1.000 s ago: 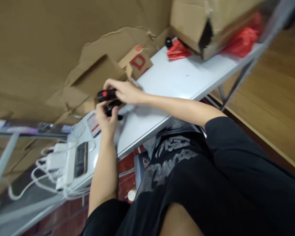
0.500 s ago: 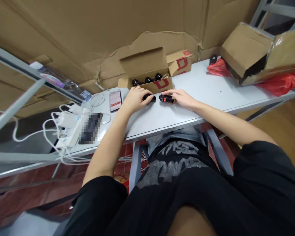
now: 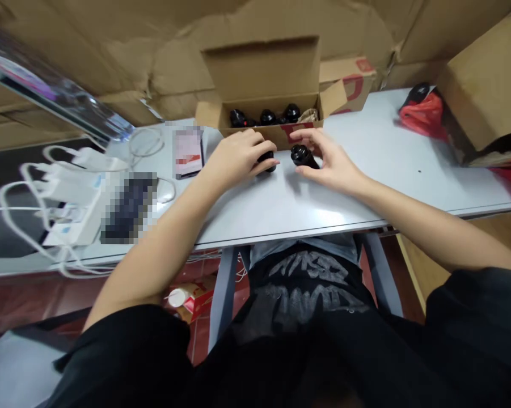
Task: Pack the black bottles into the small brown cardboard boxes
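Your left hand (image 3: 237, 156) now covers one black part (image 3: 267, 161), seemingly gripping; your right hand (image 3: 327, 158) has turned its black part (image 3: 301, 156) end-up, fingers loosely closed.

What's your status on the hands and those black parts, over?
Left hand covering one black part on the table. Right hand gripping another black part. Open carton of more parts just behind, nothing blocking.

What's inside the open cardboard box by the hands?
The open cardboard box holds at least three black rounded parts; its front wall hides their lower halves and anything beneath.
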A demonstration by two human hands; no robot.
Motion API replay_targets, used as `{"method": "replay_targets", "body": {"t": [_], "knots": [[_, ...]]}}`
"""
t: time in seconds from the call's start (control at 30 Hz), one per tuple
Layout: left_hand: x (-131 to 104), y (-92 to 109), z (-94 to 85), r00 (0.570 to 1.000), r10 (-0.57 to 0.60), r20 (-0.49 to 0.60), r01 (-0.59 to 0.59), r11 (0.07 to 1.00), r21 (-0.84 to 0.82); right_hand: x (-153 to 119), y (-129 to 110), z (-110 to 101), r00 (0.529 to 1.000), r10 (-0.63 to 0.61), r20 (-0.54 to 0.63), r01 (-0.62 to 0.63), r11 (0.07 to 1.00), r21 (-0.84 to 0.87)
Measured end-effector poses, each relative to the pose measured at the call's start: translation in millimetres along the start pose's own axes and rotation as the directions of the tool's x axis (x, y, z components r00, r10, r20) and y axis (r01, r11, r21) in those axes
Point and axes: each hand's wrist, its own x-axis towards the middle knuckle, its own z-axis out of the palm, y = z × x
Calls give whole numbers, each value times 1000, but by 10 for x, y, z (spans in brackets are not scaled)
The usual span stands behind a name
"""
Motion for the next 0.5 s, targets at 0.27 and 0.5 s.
{"method": "replay_targets", "body": {"t": [0.27,0.5], "knots": [[-340,187,106,894,15,-448,-47,997,-59,-123,-190,103,993,-112,49,115,990,-83],[-358,730,119,843,-12,-538,-38,996,-83,-266,-216,129,990,-62,129,68,997,-36]]}}
